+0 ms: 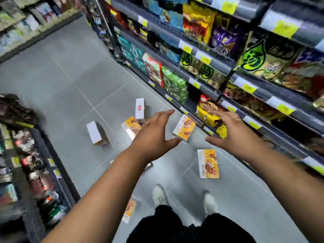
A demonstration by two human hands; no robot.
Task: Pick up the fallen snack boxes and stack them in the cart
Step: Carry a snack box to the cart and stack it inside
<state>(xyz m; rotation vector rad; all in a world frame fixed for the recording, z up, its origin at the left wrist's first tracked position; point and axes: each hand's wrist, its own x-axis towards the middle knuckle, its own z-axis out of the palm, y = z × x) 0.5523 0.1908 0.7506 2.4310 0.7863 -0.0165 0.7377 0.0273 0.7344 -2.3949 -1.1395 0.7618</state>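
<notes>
Snack boxes are seen scattered over the grey tiled floor (70,95) of a shop aisle. A flat box (208,163), orange and face up, is laid near the foot of the right shelving (210,88). A tilted box (185,128) of the same orange print is seen between the two hands, close to the lowest shelf rail. Further along the floor a white upright box (139,108) is stood on end, with an orange-faced box (131,126) just beside it, partly covered by the left hand. A white-sided box (95,133) is laid apart from these, toward the left shelving (35,163). Another box by the shoe (130,207) is blurred and partly hidden under the left forearm.

The left hand (156,134) is stretched forward above the floor, with fingers straight and thumb spread wide; nothing is held in it. The right hand (235,135) is held out in the same way, with fingers apart and nothing gripped. Whether the left thumb touches the tilted box cannot be told.

Two pale shoes (158,193) and dark trousers (175,225) are seen at the near edge of the floor. The right shelving is filled with packets and yellow price tags (203,57).
</notes>
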